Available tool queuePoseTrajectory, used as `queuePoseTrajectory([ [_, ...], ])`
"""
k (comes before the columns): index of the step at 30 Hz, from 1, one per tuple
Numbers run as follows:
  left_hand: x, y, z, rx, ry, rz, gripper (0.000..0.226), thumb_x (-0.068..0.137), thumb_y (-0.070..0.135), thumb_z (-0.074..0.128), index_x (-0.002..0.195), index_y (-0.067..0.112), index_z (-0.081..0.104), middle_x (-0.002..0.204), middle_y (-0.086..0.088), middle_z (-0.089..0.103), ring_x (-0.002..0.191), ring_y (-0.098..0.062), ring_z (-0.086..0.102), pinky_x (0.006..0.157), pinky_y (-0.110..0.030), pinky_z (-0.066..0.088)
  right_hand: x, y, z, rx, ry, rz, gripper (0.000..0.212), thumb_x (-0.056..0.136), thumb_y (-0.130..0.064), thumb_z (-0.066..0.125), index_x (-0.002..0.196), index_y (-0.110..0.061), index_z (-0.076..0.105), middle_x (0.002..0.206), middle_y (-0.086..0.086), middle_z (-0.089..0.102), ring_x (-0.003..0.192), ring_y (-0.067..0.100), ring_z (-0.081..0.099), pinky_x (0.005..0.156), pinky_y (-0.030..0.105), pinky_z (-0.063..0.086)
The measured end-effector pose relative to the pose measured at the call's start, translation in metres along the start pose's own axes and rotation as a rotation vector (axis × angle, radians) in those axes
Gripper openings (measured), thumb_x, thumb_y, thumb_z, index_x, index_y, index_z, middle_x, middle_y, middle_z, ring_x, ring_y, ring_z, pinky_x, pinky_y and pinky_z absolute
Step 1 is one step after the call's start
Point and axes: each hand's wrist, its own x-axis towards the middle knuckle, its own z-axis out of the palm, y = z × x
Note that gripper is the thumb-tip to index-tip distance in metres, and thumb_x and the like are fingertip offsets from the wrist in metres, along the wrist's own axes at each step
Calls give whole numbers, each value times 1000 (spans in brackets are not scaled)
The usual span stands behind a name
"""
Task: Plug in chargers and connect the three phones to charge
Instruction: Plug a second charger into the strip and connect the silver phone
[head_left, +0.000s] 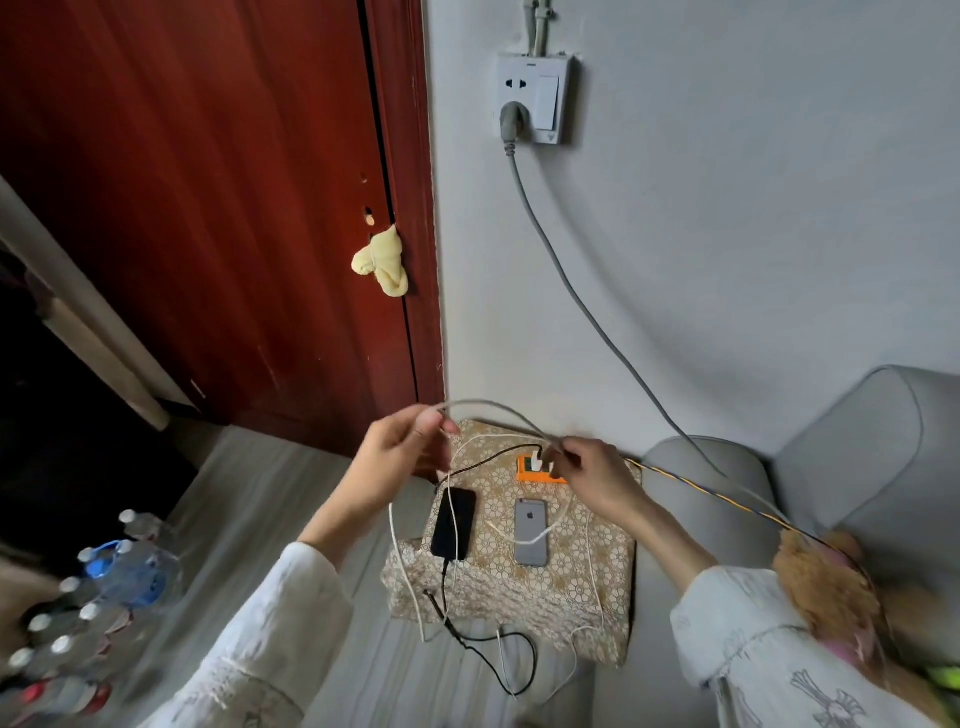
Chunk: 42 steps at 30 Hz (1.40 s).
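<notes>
An orange power strip (524, 474) lies at the back of a small table with a floral cloth (571, 587). A white charger (536, 458) and a black cable are plugged into it. My right hand (592, 475) pinches a pale cable (493, 405) just above the strip. My left hand (410, 441) pinches the same cable farther left, so it arcs between both hands. A black phone (453, 522) lies on the cloth with a black cable at its near end. Beside it a silver phone (531, 531) lies face down under a white cable.
A wall socket (532, 98) holds a grey plug whose cord runs down to the right. A red door (234, 208) stands left, a grey sofa (857, 457) right. Several water bottles (104, 587) stand at the lower left. Loose cables hang off the table's front edge.
</notes>
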Motion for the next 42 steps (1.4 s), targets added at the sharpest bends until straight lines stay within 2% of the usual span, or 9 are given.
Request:
queuePoseTrajectory([
  [5, 4, 6, -13, 18, 211, -3, 27, 93, 18, 47, 75, 17, 66, 54, 7, 60, 54, -5, 57, 57, -17, 53, -4, 24, -4, -132, 117, 102, 28, 93, -21, 50, 80, -3, 66, 65, -3, 45, 61, 21, 47, 50, 30, 26],
  [12, 4, -4, 4, 273, -149, -143, 16, 87, 33, 55, 85, 21, 65, 54, 4, 59, 46, -6, 52, 46, -15, 44, -4, -16, -2, -197, 226, -232, 23, 90, -18, 55, 97, -1, 69, 83, 1, 49, 70, 17, 51, 62, 16, 30],
  [15, 0, -9, 16, 348, -273, -123, 22, 92, 30, 49, 77, 27, 65, 49, 7, 49, 43, -7, 45, 46, -17, 39, -6, -28, 7, -307, 314, -333, 18, 86, -18, 61, 92, -4, 71, 85, 10, 56, 83, 24, 53, 72, 30, 42],
  [19, -6, -9, 14, 268, -310, -89, 27, 94, 17, 46, 74, 20, 63, 51, 8, 50, 48, -7, 46, 51, -17, 39, -2, -11, 9, -425, 325, -45, 26, 90, -27, 53, 97, -7, 69, 93, 11, 54, 88, 26, 50, 76, 35, 43],
  [23, -13, -8, 2, 255, -378, -138, 26, 93, 10, 46, 73, 16, 62, 51, 11, 56, 49, -1, 48, 53, -12, 40, 4, 6, 2, 236, 107, 326, 27, 96, -25, 44, 90, -8, 65, 75, 7, 60, 59, 16, 52, 54, 25, 41],
  [26, -19, -13, -2, 387, -493, -220, 26, 93, 10, 47, 74, 17, 62, 62, -3, 57, 56, -9, 49, 57, -16, 43, 10, 8, -5, 923, 42, 492, 25, 90, 6, 41, 103, -6, 58, 87, 11, 59, 73, 19, 59, 57, 25, 50],
  [31, -26, -27, -6, 494, -507, -345, 22, 93, 19, 49, 77, 20, 63, 59, 4, 56, 59, -14, 53, 67, -24, 47, 24, 5, -16, 1641, 241, 629, 12, 96, -2, 34, 92, -1, 46, 86, 17, 59, 78, 23, 59, 65, 29, 49],
  [36, -26, -27, -6, 479, -477, -395, 19, 92, 23, 50, 96, 14, 67, 74, 1, 65, 68, -11, 60, 73, -21, 49, 21, 0, -21, 1516, 153, 682, 18, 95, -9, 42, 79, -5, 52, 73, 5, 53, 62, 12, 48, 55, 22, 38],
  [42, -16, -31, 4, 372, -234, -411, 34, 95, 32, 41, 122, 15, 55, 103, 9, 64, 100, -9, 60, 86, -29, 49, -7, -19, -9, 812, -185, 227, 17, 90, -4, 49, 98, -8, 63, 88, 9, 69, 76, 18, 68, 66, 25, 56],
])
